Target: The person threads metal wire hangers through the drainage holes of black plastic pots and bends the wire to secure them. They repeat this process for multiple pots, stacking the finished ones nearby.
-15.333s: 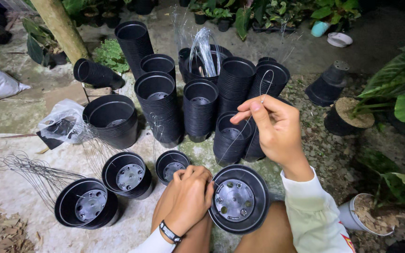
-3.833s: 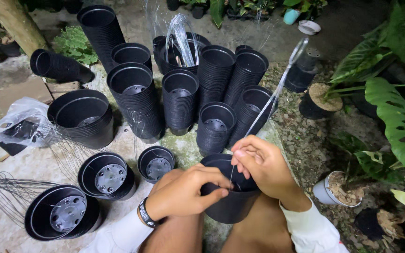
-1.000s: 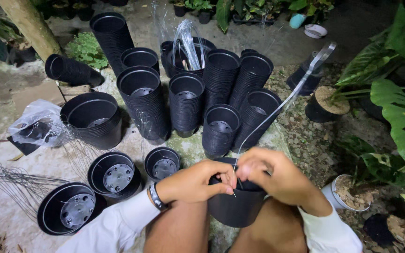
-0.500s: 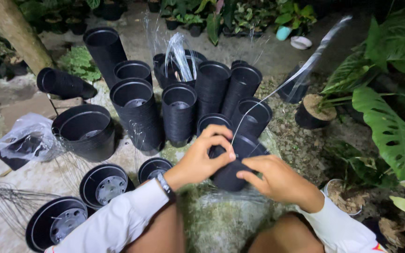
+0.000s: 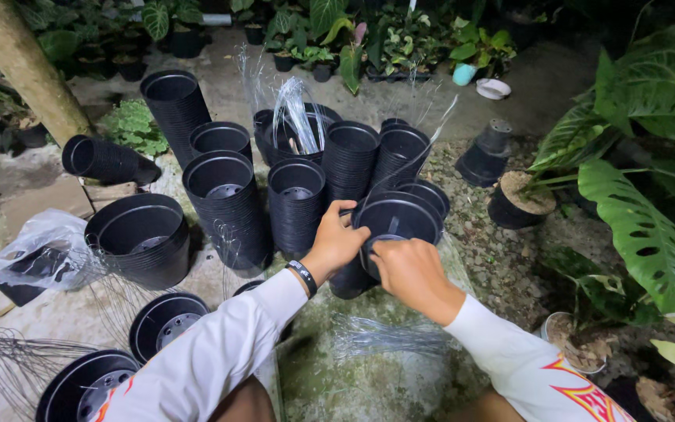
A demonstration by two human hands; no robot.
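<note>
I see the black plastic pot (image 5: 397,221) held tilted, mouth toward camera, just in front of the stacked black pots (image 5: 298,195). Left hand (image 5: 337,241) grip closed on its left rim; right hand (image 5: 409,270) grip closed on its lower rim. Thin wire (image 5: 436,134) rises from it. Wire bundle (image 5: 1,363) lies on ground, lower left.

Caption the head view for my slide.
Both hands, left and right, grip a black pot above stacked pots.
</note>
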